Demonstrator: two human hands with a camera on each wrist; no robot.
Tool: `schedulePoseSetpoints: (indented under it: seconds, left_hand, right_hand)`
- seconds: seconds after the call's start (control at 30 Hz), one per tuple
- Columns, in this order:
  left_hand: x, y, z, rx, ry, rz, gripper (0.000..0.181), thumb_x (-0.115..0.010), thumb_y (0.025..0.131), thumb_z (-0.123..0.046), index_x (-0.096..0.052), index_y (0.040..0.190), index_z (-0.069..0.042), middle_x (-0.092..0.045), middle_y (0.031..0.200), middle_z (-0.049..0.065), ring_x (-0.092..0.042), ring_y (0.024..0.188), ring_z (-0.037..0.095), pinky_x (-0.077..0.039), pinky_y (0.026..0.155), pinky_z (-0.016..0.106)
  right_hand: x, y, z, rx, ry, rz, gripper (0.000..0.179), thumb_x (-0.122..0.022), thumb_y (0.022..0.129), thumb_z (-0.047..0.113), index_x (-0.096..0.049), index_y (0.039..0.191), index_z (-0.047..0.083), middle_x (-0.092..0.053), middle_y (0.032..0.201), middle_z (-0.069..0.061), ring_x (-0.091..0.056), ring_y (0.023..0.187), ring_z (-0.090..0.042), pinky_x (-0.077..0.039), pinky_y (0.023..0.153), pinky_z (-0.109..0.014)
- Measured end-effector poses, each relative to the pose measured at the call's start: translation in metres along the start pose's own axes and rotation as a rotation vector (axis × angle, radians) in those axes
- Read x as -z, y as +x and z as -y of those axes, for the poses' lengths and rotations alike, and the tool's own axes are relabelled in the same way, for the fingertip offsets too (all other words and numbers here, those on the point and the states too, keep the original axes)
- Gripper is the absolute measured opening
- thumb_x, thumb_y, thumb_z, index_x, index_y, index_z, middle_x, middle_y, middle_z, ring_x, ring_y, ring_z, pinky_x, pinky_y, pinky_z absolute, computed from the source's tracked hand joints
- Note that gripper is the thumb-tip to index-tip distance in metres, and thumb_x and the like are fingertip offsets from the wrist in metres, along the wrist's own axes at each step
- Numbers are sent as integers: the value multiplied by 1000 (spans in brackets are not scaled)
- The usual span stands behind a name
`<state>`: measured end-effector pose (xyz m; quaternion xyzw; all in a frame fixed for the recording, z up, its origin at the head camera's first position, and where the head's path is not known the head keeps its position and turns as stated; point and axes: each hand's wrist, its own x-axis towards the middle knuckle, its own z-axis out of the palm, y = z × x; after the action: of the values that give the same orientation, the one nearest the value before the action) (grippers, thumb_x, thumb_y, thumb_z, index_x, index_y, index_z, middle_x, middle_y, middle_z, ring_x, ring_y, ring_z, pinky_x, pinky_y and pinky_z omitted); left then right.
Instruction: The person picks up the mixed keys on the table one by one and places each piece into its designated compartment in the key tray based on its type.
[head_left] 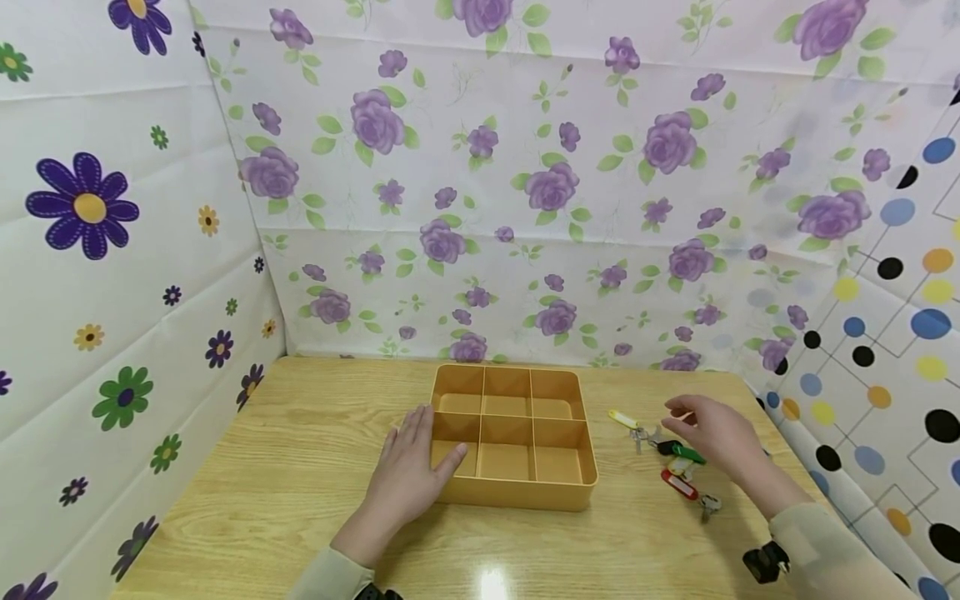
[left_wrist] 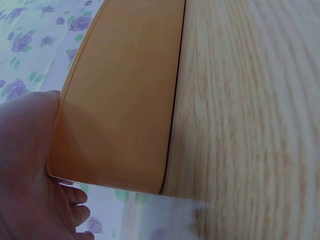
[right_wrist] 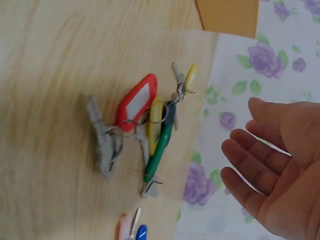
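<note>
Loosely extended, the left hand [head_left: 408, 475] rests on the left end of the orange compartment box [head_left: 517, 493], thumb over its near left compartment. Half open, fingers slightly bent and holding nothing, the right hand [head_left: 712, 429] hovers near the keys, right of the box on the table [head_left: 315, 467]: red tag [head_left: 678, 484] nearer, green tag [head_left: 688, 454] farther, yellow tag [head_left: 622, 419] farthest. Behind hangs a rose-patterned cloth [head_left: 517, 275].

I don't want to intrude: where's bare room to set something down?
Bare pale wooden tabletop lies between the left hand and the white floral cloth at left, and on the near side of the sectioned orange plastic box. Right of the box is crowded: keys with coloured plastic tags lie near the right hand.
</note>
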<state>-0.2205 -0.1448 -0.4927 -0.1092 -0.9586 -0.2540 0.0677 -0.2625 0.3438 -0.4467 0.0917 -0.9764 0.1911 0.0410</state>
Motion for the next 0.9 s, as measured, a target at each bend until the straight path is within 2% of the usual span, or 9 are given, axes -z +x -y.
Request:
schedulePoseSetpoints:
  seconds: [0.2,0.57,0.9]
  left_hand:
    - [0,0,-1,6,-12,5,111,-40,106,-82,-23,173,5,-23,179,23,-19,167,41,-11,135,62]
    - [1,-1,-1,5,-5,5,110,-39,107,-81,-22,173,5,-24,179,23,-18,167,40,-12,134,62]
    - [1,-2,-1,-3,-7,-13,108,-42,108,-79,-24,172,5,-26,178,24,-21,166,42,-13,134,63]
  right_hand:
    - [-5,-5,-11,-18,14,38,51,-77,106,35,-70,140,-3,-77,123,-18,-73,105,-35,-62,81,-56]
    - [-16,-7,-30,-46,15,118,52,-77,106,32,-68,143,-5,-72,134,-25,-70,115,-45,-59,90,-65]
    - [-24,-7,-35,-23,41,128,54,-80,104,30,-68,143,-5,-67,139,-30,-64,124,-53,-58,94,-67]
